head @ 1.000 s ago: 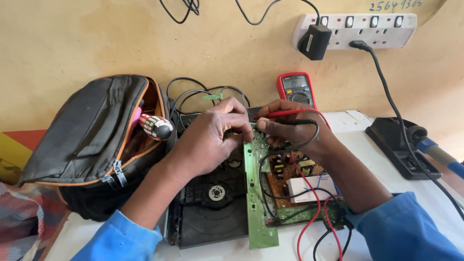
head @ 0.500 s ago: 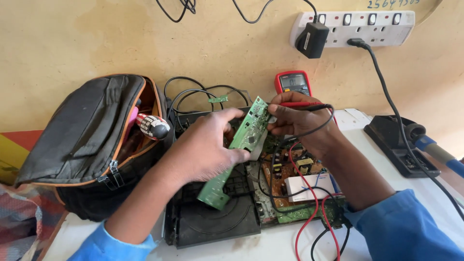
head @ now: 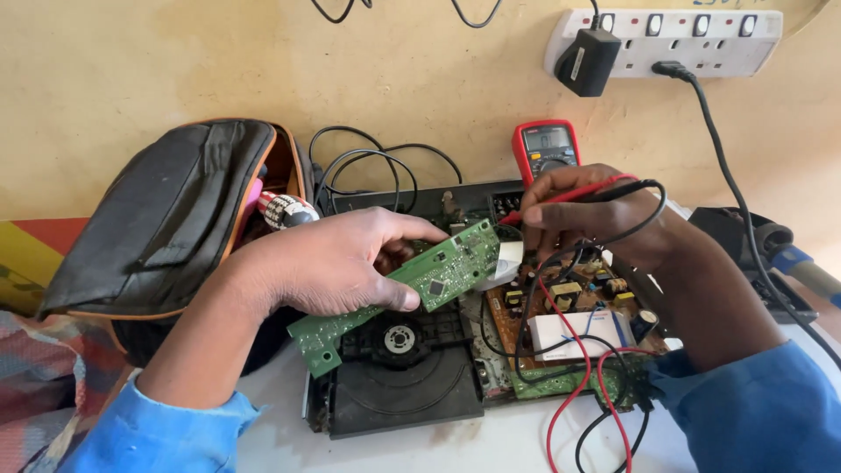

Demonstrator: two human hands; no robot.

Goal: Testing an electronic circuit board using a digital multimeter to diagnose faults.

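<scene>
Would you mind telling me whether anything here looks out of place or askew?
Yes: the long green circuit board is out of the opened disc player, held tilted above it in the left hand. The right hand holds the red and black probes.

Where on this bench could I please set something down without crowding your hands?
Bare white bench shows along the near edge, in front of the opened player. Elsewhere it is crowded: black bag on the left, boards and probe leads centre, and a tool on the right.

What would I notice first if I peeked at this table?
The left hand lifts a green circuit board tilted above an opened disc player in the middle. The right hand pinches red and black meter probes, just below a red meter against the wall.
</scene>
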